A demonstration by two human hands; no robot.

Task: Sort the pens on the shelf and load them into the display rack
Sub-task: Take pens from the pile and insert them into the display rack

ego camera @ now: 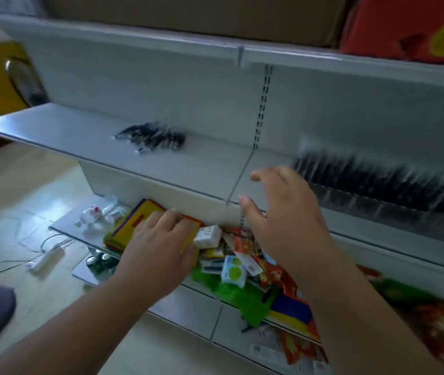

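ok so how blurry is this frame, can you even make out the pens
In the head view, motion blur smears the loose pens on the shelf and the row in the display rack into dark streaks; both hands are soft-edged; the wide lens bows the shelf edges.

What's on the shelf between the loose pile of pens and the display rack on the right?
In the head view, only bare grey shelf separates the loose pens from the display rack, crossed by the shelf seam.

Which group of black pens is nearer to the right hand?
The long row in the display rack, just beyond the right hand. The small loose pile of pens lies farther left on the shelf.
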